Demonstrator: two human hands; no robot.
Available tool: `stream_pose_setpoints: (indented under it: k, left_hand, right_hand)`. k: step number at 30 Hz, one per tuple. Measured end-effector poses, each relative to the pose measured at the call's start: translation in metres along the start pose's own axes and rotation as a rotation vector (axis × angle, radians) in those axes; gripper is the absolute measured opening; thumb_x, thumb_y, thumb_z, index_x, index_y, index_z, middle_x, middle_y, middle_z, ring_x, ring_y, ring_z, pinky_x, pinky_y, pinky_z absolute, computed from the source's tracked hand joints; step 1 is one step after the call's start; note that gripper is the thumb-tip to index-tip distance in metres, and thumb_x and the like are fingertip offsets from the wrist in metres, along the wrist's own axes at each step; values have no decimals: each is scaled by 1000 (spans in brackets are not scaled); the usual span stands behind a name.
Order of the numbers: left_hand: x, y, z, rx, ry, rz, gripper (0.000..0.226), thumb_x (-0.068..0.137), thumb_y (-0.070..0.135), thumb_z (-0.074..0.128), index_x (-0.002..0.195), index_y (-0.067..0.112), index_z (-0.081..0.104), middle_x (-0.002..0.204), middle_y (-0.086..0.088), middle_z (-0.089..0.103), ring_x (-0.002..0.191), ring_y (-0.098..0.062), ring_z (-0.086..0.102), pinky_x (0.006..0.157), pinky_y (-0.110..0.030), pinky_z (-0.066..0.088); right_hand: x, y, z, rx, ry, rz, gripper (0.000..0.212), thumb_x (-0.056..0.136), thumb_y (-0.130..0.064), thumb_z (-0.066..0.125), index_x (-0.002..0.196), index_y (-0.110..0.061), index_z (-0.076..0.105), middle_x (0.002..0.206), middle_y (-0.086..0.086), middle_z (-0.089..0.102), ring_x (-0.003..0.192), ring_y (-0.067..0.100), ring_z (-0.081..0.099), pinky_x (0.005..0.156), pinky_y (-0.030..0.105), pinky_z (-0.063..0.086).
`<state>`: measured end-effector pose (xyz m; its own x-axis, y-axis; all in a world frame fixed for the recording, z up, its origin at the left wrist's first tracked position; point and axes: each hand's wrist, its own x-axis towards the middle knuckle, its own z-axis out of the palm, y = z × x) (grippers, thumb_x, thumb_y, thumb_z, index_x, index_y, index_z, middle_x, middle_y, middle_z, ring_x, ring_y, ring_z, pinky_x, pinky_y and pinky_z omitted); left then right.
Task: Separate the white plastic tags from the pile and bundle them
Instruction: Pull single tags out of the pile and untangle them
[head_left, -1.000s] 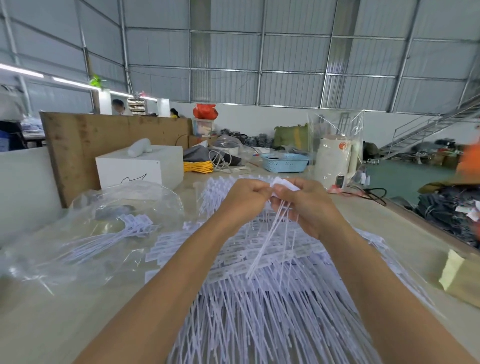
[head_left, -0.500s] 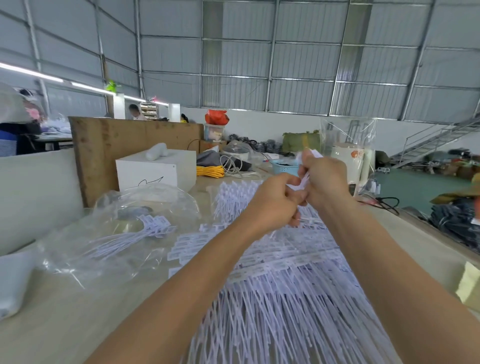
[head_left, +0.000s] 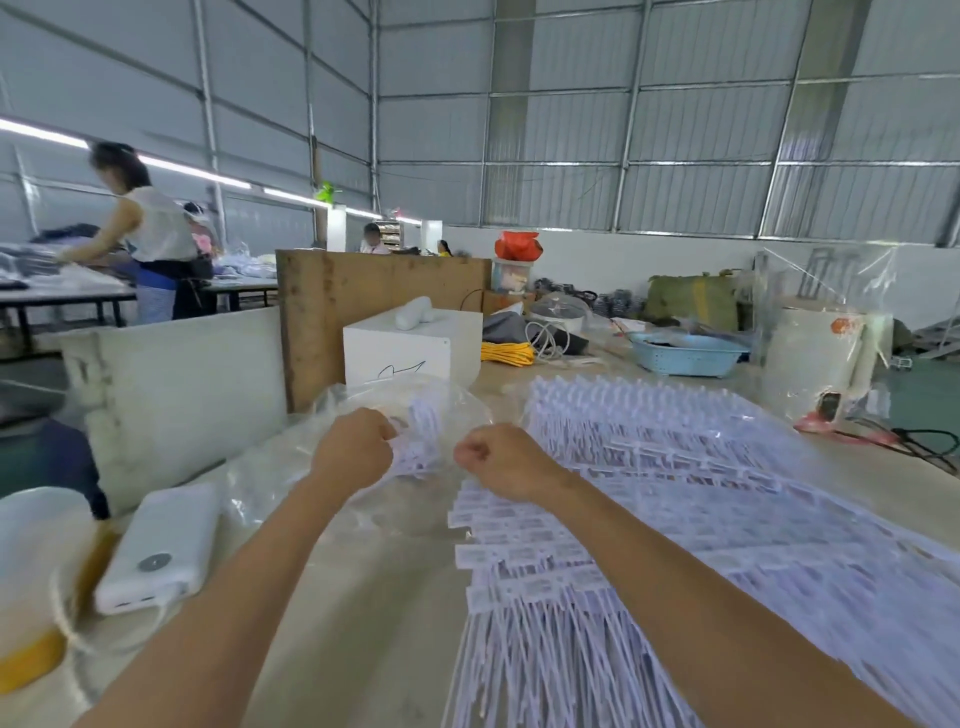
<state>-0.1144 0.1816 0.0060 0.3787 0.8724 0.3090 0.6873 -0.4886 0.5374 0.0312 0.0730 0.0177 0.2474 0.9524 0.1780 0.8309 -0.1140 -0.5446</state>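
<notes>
On the table (head_left: 363, 623), left hand (head_left: 353, 452) grips bundled tags (head_left: 415, 447); right hand (head_left: 498, 460) clenched.

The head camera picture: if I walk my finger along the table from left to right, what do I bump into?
Yellow tape roll → white power bank → clear plastic bag → left hand → right hand → pile of white tags.

Industrial hall. Walls (head_left: 691, 119) clad in grey corrugated sheet on exposed steel framing. Fluorescent strip lights (head_left: 197, 174) run along the left side, lit. Green floor (head_left: 919, 384) visible at far right. Beige counter (head_left: 374, 597) in the foreground; a plywood board (head_left: 363, 312) stands upright behind it. A second work table (head_left: 67, 296) at far left, with a person (head_left: 148, 234) standing at it.
</notes>
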Motion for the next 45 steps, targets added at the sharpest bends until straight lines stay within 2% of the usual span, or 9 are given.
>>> stream_pose_setpoints:
  k: [5,8,14,18,22,27,32,36,45]
  left_hand:
    - [16,-18,24,238,-92,93,25,89,2,50,104,8,68,112,-11,65,110,-25,58,88,-24,39]
    - [23,-21,34,323,-131,80,22,93,8,48,107,10,65,111,-10,63,113,-23,57,90,-24,39]
    - [19,-12,42,672,-161,-50,32,93,19,49,126,18,50,128,-1,53,122,-19,48,102,-32,35]
    - [15,19,29,765,-144,-20,37,89,18,55,126,22,51,129,1,53,124,-23,46,101,-38,33]
    - [0,79,20,645,6,188,23,92,18,51,113,17,57,115,-3,60,113,-24,53,95,-37,35]
    - [-29,144,34,148,-222,550,22,93,16,51,105,12,69,107,-7,66,99,-25,59,86,-36,49]
    - [-27,190,66,84,-441,600,19,91,2,49,92,5,68,107,-13,66,100,-29,61,89,-39,51]
    - [-2,221,103,219,-473,535,16,91,0,47,81,6,58,86,-14,51,75,-29,50,70,-33,43]
    - [40,241,165,597,-443,597,69,88,-3,47,149,23,25,149,-8,34,132,-29,38,107,-48,29]
  right_hand:
    - [7,0,16,-270,-252,7,30,99,-21,35,85,-14,60,85,4,55,88,25,50,74,32,41]
    - [9,5,19,-278,-259,33,42,100,-18,32,61,-33,33,67,-10,31,73,18,38,71,31,31]
    - [11,9,21,-285,-256,12,46,100,-19,33,57,-35,30,65,-12,28,60,10,29,69,32,29]
    - [5,6,10,-195,-228,-8,36,100,-39,37,82,-18,61,85,3,57,78,20,53,72,32,40]
    - [-11,16,-24,-94,-161,-12,45,97,-44,44,133,-18,52,135,6,52,120,21,50,90,25,37]
    - [-63,72,-97,-142,-17,55,28,96,-35,49,108,-16,66,102,-2,64,92,13,55,75,20,40]
    - [-133,157,-152,-453,151,393,35,95,-36,51,120,-13,62,127,5,58,114,18,52,95,25,36]
    - [-163,200,-149,-379,301,577,39,97,-35,47,124,-9,58,132,10,56,119,25,52,97,30,39]
    - [-171,222,-134,-410,422,482,33,99,-27,36,69,-19,46,79,2,55,73,19,48,62,28,33]
